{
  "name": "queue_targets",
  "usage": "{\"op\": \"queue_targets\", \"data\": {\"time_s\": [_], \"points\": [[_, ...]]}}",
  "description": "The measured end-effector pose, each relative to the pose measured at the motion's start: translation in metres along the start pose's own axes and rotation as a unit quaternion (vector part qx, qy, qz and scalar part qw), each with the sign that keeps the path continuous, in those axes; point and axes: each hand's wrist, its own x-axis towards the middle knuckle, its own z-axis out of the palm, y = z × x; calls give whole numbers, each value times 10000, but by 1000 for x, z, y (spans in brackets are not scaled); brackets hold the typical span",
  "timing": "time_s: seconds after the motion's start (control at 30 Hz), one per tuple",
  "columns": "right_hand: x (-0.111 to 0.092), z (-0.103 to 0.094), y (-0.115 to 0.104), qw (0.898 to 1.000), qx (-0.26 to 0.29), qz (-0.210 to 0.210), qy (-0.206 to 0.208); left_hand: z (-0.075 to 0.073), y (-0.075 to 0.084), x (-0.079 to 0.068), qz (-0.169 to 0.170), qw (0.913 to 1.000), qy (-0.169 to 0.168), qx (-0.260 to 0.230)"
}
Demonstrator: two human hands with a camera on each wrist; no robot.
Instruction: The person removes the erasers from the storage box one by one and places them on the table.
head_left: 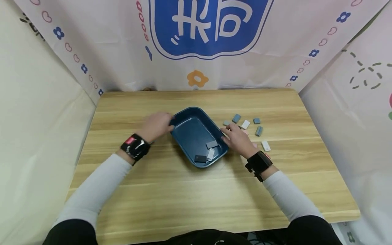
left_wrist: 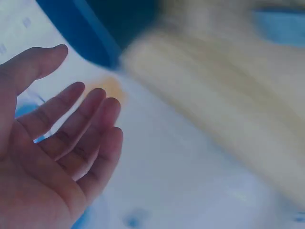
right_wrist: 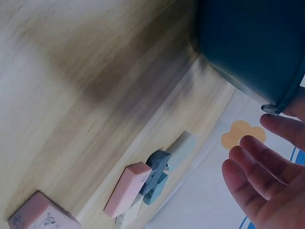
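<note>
A dark blue rectangular tray (head_left: 191, 132) sits at the middle of the wooden table, turned at a slant. Inside it, towards the near end, lie a grey block (head_left: 212, 144), a white block (head_left: 210, 154) and a black block (head_left: 200, 159). My left hand (head_left: 156, 126) is beside the tray's far left side. In the left wrist view its fingers are spread and loosely bent, with nothing between them. At the right side, my right hand (head_left: 238, 139) pinches the rim, thumb over the edge and index finger outside; its other fingers stand off the wall.
Several small blocks lie on the table (head_left: 275, 190) right of the tray, among them a white block (head_left: 265, 146), a blue-grey block (head_left: 259, 131) and a pink block (right_wrist: 127, 188). Behind the table hangs a printed white cloth (head_left: 122, 51).
</note>
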Motion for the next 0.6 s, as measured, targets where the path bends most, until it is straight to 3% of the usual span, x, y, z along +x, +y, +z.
{"op": "queue_targets", "data": {"time_s": [0.07, 0.13, 0.27, 0.43, 0.6], "points": [[-1, 3, -1, 9999, -45, -49, 106, 5, 26, 15, 622, 9974, 60, 366], [-4, 8, -4, 9999, -23, -110, 122, 20, 51, 25, 1164, 9911, -52, 641], [-10, 15, -13, 9998, 19, -187, -66, 60, 88, 33, 1952, 9751, -654, 823], [-9, 11, -16, 9999, -91, -76, 52, 87, 111, 44, 2143, 9586, -1238, 1410], [-4, -2, -10, 9996, -238, 10, 177, 86, 120, 58, 2228, 9554, -1250, 1479]]}}
